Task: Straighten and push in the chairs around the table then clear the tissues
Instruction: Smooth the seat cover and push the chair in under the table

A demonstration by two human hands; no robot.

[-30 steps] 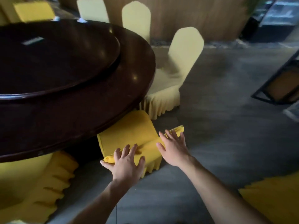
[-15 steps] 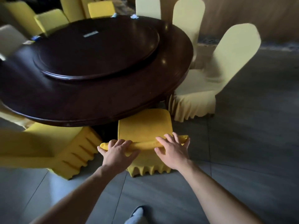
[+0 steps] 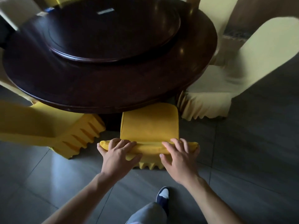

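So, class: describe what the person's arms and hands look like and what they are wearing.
Both forearms are bare, with no sleeves in view. The left hand and right hand wear no gloves, rings or watch that can be seen. Below are a grey trouser leg and a navy-and-white shoe.

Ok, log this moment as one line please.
step: pushing chair in | left hand: on chair back top | right hand: on chair back top | seat: partly under table | tissues: not cleared

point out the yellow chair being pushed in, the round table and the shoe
yellow chair (image 3: 149,125), head view, on the seat cover
round table (image 3: 113,88), head view, on the bare dark outer ring
shoe (image 3: 162,195), head view, on the toe
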